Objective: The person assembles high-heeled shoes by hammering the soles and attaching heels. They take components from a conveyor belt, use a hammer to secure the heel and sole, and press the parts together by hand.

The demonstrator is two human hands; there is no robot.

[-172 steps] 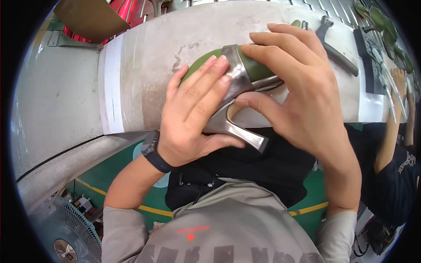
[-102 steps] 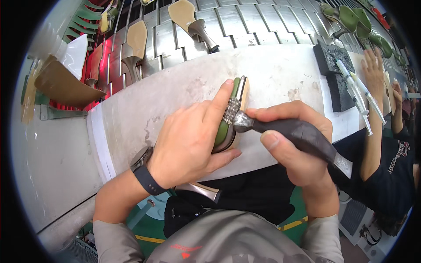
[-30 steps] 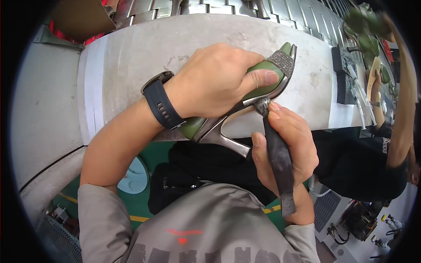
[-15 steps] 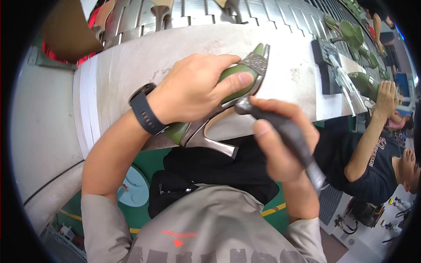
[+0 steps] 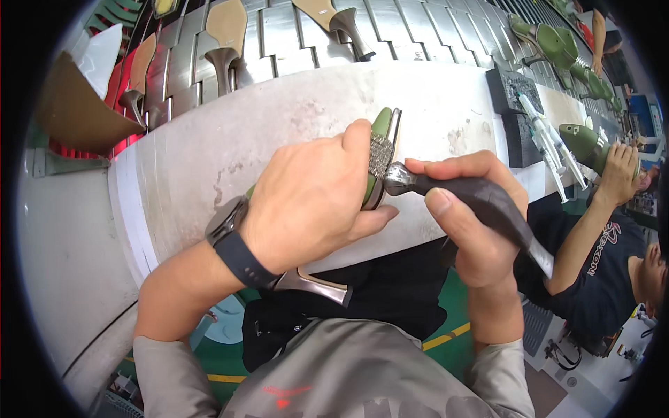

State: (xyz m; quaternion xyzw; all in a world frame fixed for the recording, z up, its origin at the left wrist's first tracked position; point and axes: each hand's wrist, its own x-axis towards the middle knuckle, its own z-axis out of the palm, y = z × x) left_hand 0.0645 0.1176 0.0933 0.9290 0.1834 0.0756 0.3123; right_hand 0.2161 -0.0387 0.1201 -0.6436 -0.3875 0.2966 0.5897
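Observation:
A high-heeled shoe (image 5: 380, 155) with a glittery grey band sits on a green last, its toe pointing away from me at the worktable. My left hand (image 5: 310, 195) is wrapped over it from above, hiding its middle. Its slim metallic heel (image 5: 320, 287) sticks out below my wrist, over the table's near edge. My right hand (image 5: 481, 223) grips a dark hammer (image 5: 481, 198) with a rounded, shiny metal face. That face rests against or right beside the sole edge near the band; contact is hard to tell. The hammer's flat, thin end points down to the right.
A pale worktable (image 5: 209, 164) lies under the shoe. Behind it runs a metal slat conveyor (image 5: 272, 42) carrying soles with heels (image 5: 226, 35). At the right are a black block (image 5: 512, 115), syringes (image 5: 550, 143) and a co-worker's hand (image 5: 620, 167) on a green last (image 5: 582, 143).
My left hand has shifted its grip toward the toe, covering more of the shoe. The hammer's face has moved from the arch to the sole edge by the band. The view has shifted, showing more conveyor.

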